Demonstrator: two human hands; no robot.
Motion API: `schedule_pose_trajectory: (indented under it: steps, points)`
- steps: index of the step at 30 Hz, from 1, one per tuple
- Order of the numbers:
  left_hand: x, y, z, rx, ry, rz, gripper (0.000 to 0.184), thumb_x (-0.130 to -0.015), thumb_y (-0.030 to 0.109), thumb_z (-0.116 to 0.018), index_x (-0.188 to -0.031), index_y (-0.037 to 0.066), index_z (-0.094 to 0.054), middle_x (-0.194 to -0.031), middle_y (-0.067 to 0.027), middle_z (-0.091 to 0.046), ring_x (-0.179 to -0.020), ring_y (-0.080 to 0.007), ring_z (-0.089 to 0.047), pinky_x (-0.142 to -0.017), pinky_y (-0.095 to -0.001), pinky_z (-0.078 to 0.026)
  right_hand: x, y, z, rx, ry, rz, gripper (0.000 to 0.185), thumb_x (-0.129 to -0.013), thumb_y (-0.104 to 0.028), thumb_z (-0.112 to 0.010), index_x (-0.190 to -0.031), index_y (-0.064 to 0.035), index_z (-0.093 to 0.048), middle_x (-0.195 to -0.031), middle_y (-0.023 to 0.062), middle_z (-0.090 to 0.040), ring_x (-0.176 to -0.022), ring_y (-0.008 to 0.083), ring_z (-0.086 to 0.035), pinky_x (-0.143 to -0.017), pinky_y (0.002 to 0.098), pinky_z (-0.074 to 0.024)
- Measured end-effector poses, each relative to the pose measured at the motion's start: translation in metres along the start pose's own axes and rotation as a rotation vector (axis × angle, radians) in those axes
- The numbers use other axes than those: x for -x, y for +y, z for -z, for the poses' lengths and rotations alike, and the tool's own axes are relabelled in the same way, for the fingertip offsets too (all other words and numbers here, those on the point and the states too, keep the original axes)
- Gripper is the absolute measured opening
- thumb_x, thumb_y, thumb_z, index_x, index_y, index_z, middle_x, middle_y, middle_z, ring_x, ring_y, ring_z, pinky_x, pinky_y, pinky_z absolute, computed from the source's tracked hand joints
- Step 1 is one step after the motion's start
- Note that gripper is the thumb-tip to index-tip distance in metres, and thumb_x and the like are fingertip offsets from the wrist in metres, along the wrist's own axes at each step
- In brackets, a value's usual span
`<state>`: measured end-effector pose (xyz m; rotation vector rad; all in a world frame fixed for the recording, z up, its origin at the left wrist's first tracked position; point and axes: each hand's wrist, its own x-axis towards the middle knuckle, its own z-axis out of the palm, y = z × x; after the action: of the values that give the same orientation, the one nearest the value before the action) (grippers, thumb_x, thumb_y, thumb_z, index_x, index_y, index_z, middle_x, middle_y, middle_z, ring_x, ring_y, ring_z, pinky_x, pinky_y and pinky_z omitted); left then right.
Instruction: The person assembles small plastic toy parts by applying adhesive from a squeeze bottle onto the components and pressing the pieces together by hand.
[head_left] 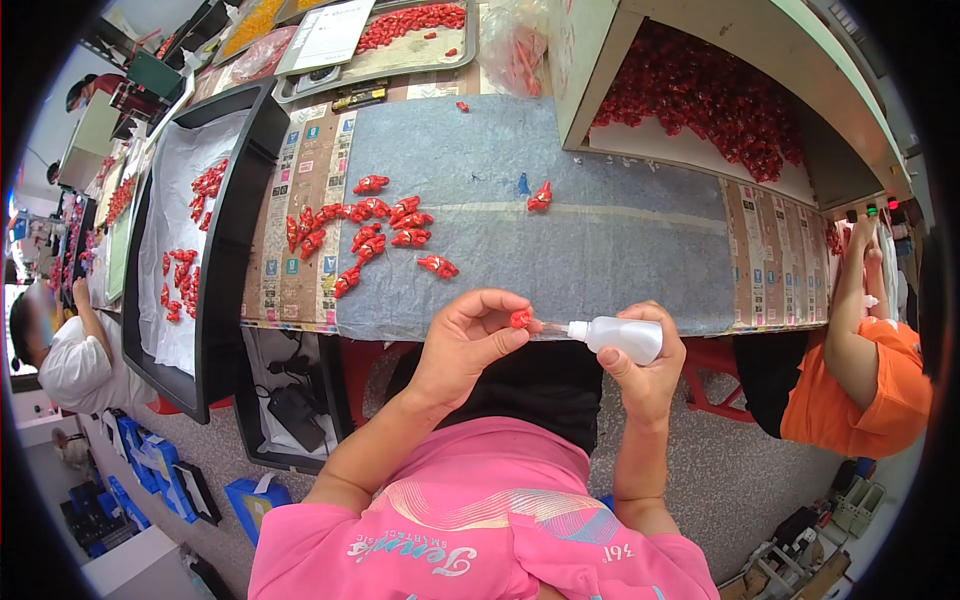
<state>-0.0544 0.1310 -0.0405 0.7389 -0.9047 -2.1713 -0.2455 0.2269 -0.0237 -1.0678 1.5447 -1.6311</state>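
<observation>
Pinched in the fingers of my left hand (475,335) is a small red figurine (521,317). My right hand (648,370) is closed around a white squeeze bottle (625,338), lying nearly level with its thin nozzle pointing left. The nozzle tip reaches the figurine's right side; whether it touches cannot be made out. Both hands are over the near edge of the table, above my lap. On the blue-grey cloth (470,290) beyond them lie several loose red figurines (438,266), mostly to the left. Another red figurine (540,197) lies apart, beside a small blue scrap (523,184).
A black tray (262,150) with white lining and red figurines stands left. Behind are a metal tray (470,50) of red pieces and a plastic bag (515,60). A large box (585,90) heaped with red pieces occupies the back right. People sit at both sides.
</observation>
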Motion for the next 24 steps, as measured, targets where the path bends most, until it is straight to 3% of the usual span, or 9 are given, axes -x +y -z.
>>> schedule_pose_trajectory:
  steps: [11,14,16,24]
  points:
    - [-0.0009,0.0002,-0.0005,-0.021,-0.001,-0.013,0.023,-0.083,-0.004,-0.065,-0.105,0.001,-0.059,-0.099,-0.0072,-0.064,-0.097,-0.0176,-0.063,-0.089,-0.0305,-0.051,0.0019,0.0049,-0.0028,-0.022,0.036,0.001,0.046,-0.069,-0.029,-0.084,-0.095,-0.0023,-0.058,-0.088,0.0037,-0.058,-0.08,0.0116,-0.057,-0.069,0.0243,-0.0463]
    - [-0.0015,0.0016,-0.0003,-0.028,-0.009,0.01,0.024,-0.084,-0.003,-0.064,-0.107,0.001,-0.06,-0.101,-0.0088,-0.065,-0.098,-0.0187,-0.064,-0.089,-0.0313,-0.051,0.0023,0.003,-0.0045,-0.071,0.062,-0.036,0.046,-0.069,-0.03,-0.084,-0.095,-0.0021,-0.058,-0.088,0.0031,-0.058,-0.079,0.0114,-0.057,-0.069,0.0241,-0.0463]
    - [-0.0019,0.0017,0.0003,-0.023,0.0,0.025,0.026,-0.083,0.0,-0.065,-0.108,-0.001,-0.059,-0.105,-0.0134,-0.064,-0.097,-0.0244,-0.065,-0.087,-0.0345,-0.053,0.0022,0.0031,-0.0042,-0.076,0.063,-0.041,0.046,-0.069,-0.03,-0.084,-0.095,-0.002,-0.058,-0.088,0.0028,-0.058,-0.079,0.0113,-0.057,-0.069,0.0239,-0.0462]
    - [-0.0013,0.0028,0.0004,-0.021,-0.008,0.038,0.027,-0.085,0.003,-0.065,-0.111,-0.002,-0.058,-0.105,-0.0141,-0.064,-0.096,-0.0239,-0.065,-0.086,-0.0337,-0.054,0.0027,0.0071,-0.0043,-0.071,0.055,-0.031,0.046,-0.069,-0.031,-0.084,-0.095,-0.0026,-0.058,-0.088,0.0026,-0.058,-0.08,0.0112,-0.057,-0.069,0.0239,-0.0463]
